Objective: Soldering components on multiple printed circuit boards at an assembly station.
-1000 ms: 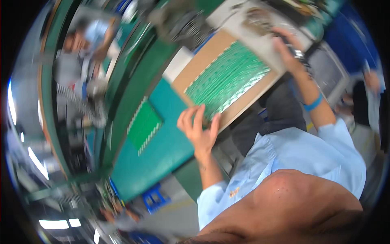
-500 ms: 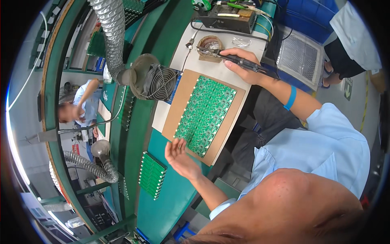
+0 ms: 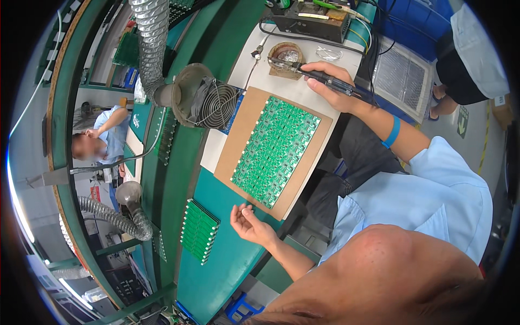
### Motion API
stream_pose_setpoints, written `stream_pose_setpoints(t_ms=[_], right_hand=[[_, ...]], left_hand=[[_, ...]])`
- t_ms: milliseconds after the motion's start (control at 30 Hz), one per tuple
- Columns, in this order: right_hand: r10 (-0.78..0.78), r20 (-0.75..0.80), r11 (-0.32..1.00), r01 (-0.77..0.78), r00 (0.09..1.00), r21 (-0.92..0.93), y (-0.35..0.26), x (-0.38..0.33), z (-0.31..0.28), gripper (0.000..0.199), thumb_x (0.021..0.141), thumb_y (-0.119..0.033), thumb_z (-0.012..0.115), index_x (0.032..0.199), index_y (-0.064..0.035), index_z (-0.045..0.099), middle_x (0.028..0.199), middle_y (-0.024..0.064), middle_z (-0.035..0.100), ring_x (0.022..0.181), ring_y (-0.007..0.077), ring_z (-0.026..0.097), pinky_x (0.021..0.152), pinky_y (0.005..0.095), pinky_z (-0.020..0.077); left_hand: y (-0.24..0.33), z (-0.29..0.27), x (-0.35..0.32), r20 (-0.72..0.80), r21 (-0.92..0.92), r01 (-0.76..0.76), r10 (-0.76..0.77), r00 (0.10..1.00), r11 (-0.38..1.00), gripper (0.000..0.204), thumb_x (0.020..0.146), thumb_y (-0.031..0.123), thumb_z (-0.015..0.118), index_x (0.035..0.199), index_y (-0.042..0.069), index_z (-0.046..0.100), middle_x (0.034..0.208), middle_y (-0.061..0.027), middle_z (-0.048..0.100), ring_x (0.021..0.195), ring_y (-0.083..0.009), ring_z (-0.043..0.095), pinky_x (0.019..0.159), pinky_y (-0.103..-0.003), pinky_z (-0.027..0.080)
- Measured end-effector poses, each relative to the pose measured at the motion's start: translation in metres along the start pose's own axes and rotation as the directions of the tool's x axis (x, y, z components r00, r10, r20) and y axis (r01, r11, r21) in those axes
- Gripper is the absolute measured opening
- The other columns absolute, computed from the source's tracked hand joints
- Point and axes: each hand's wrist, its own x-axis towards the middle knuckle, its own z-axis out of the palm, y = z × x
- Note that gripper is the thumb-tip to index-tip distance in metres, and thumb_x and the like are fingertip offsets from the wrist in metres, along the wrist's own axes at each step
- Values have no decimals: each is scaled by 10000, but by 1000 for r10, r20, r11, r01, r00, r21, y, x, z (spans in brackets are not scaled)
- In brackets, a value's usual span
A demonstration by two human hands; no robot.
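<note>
My right hand (image 3: 342, 98) is closed around the dark handle of a soldering iron (image 3: 331, 83). The iron's metal end reaches over a round, worn dish (image 3: 281, 50) with silvery bits inside. Below it, a panel of green circuit boards (image 3: 276, 151) lies flat on a brown cardboard sheet (image 3: 230, 172). My left hand (image 3: 254, 228) hovers by the near lower corner of that cardboard, above the green mat, fingers loosely curled and apart, holding nothing. To its left sits a stack of narrow green circuit boards (image 3: 199, 230) with pale knobs along both sides.
A fume duct with a caged fan (image 3: 218, 105) stands left of the panel. Behind the dish are a black soldering station (image 3: 310, 26) and cables. A person (image 3: 111, 135) sits across the bench; another person (image 3: 471, 65) stands at upper right, near a blue crate (image 3: 403, 70).
My left hand has drawn back from the panel's lower edge toward me, and its fingers have curled more. My right hand keeps the soldering iron at the dish. The person across has lowered a raised arm.
</note>
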Motion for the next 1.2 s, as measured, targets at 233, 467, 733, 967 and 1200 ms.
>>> stream_pose_setpoints(t_ms=[233,467,733,967,1200], right_hand=[[-5,-2,1000,5,1000,15,3,-1,1,274,941,-76,683,1210,-27,675,953,59,701,767,157,607,731,281,497],[-12,1,1000,12,1000,1,-2,1,-3,277,938,-76,685,1211,-30,676,969,63,705,782,162,620,740,286,501],[-37,9,999,37,999,16,12,0,2,302,939,-63,678,1240,-37,678,1056,64,728,841,163,648,795,275,515],[124,11,990,-124,992,68,1,-6,0,326,968,-73,662,1292,-40,663,1064,62,736,822,114,628,769,222,502],[190,45,969,-195,981,154,13,-8,0,333,986,-96,652,1312,-31,646,1060,87,732,798,97,599,730,205,490]], left_hand=[[-3,-3,1,-13,-7,-10,10,1000,1000,266,1034,114,586,1276,4,583,1055,-114,664,903,-158,631,846,-278,531],[-3,-1,4,0,9,3,-3,1000,1000,276,1069,216,570,1283,43,582,1067,-83,655,910,-128,594,866,-256,494],[-1,3,3,-72,17,28,-27,997,999,255,1021,103,609,1252,-5,599,1033,-119,677,902,-165,636,848,-280,536],[-6,-2,7,-44,-49,4,-6,999,999,272,1005,78,637,1257,-17,596,1044,-120,679,912,-174,650,858,-284,544],[-10,-2,5,-43,-97,1,-5,999,995,275,1004,66,637,1262,-17,588,1037,-114,673,935,-170,642,871,-283,538]])
